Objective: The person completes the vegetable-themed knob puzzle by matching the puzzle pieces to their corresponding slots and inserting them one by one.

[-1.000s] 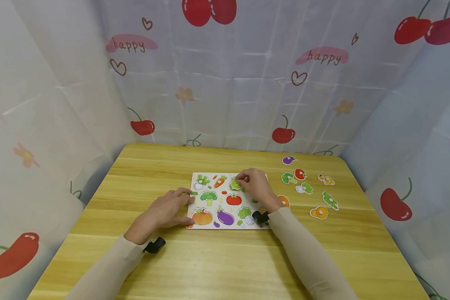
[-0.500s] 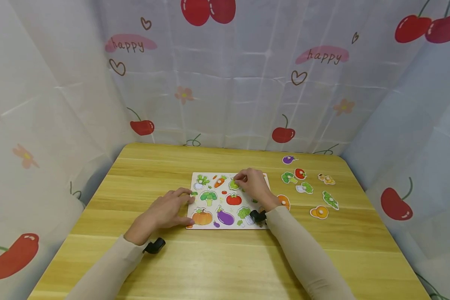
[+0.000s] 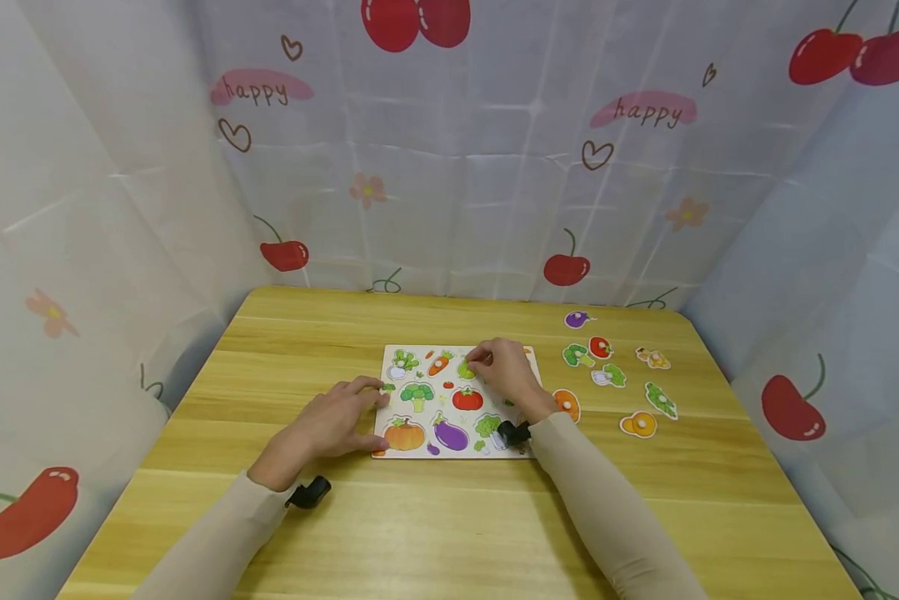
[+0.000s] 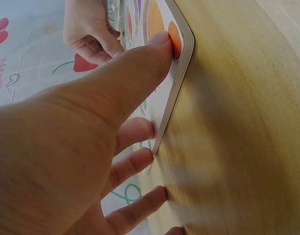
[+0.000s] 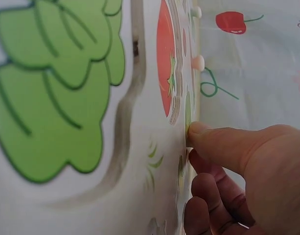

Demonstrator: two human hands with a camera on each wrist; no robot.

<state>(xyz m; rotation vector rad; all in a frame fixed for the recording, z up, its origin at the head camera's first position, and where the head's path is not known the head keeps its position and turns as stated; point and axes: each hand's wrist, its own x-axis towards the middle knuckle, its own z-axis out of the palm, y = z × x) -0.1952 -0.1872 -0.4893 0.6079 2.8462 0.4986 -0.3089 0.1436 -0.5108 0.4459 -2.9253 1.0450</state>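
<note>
A white wooden puzzle board [image 3: 460, 348] with painted vegetables lies on the table. My left hand [image 3: 329, 421] rests at its left edge with the fingers loosely spread; in the left wrist view the thumb [image 4: 157, 46] presses on the corner. At the board's top row, thumb and forefinger of my right hand [image 3: 507, 371] pinch a green vegetable puzzle piece [image 3: 464, 368] lying over its place; its knob is hidden by the fingers. Left of it, the carrot piece [image 3: 439, 364] and the white radish piece [image 3: 402, 363] sit in the board with small knobs up.
Several loose pieces lie right of the board: an eggplant [image 3: 577, 319], a tomato [image 3: 600, 347], a broccoli [image 3: 576, 356], a pea pod [image 3: 660, 401] and a round orange piece [image 3: 566, 403] close by the right wrist. A printed curtain [image 3: 449, 208] stands behind the table.
The right hand has shifted slightly left with the green piece, which now lies closer over its place. The left hand has not moved.
</note>
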